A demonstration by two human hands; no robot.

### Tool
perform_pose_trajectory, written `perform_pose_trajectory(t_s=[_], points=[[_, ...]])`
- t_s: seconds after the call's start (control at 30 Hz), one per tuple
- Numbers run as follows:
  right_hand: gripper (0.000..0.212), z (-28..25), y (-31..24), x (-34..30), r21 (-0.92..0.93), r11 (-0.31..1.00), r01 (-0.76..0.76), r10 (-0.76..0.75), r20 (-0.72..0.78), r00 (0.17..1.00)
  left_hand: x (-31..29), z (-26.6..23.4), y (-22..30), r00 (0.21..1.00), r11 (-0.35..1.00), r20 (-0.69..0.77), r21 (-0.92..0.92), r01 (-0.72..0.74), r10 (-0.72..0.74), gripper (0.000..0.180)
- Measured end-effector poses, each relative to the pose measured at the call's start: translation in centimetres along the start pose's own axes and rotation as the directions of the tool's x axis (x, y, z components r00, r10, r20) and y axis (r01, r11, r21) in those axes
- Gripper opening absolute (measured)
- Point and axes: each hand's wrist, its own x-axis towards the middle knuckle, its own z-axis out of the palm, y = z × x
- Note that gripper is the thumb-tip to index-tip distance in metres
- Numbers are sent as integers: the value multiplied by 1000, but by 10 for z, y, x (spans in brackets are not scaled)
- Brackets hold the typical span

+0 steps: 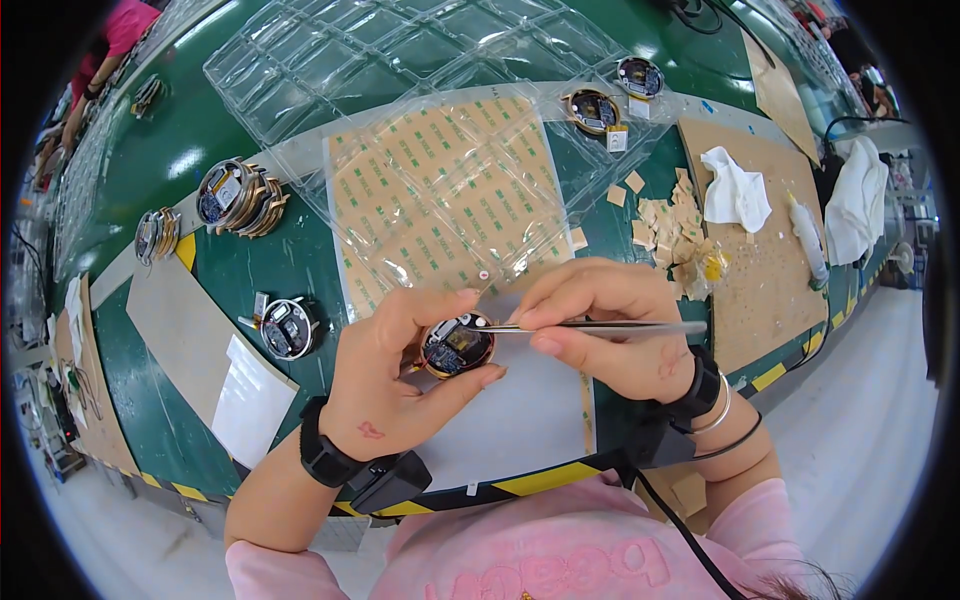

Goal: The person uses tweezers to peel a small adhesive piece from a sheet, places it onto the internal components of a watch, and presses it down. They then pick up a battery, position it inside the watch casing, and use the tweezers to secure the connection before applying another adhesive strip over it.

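Between the thumb and fingers of my left hand [385,375] is a round watch module [458,345], its dark circuit board facing up inside a metal ring. My right hand [625,300] pinches a pair of metal tweezers [640,327], whose tips reach the upper right part of the module. Whether the tips hold anything is too small to tell. Just beyond my hands lies a tan sheet of adhesive pieces with green print [450,180], partly under clear plastic. Below my hands a white sheet [525,425] covers the table's front.
Clear blister trays [320,60] spread over the far side. Stacked watch modules [235,198] stand at left, with a single one [288,328] nearer. Two more lie far right, one of them dark [593,112]. Small tan squares [668,228], a crumpled wipe [735,190] and a white tube [808,238] sit right.
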Motion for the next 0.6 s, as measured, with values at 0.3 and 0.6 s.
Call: perform_pose_trajectory(t_s=[0.3, 0.6], points=[[12, 4, -6, -1, 50, 999, 13, -14, 7, 1000, -1, 2, 0, 999, 996, -22, -78, -33, 31, 54], [18, 11, -7, -2, -301, 928, 219, -231, -5, 973, 2, 0, 3, 1000, 1000, -20, 2, -19, 19, 52]])
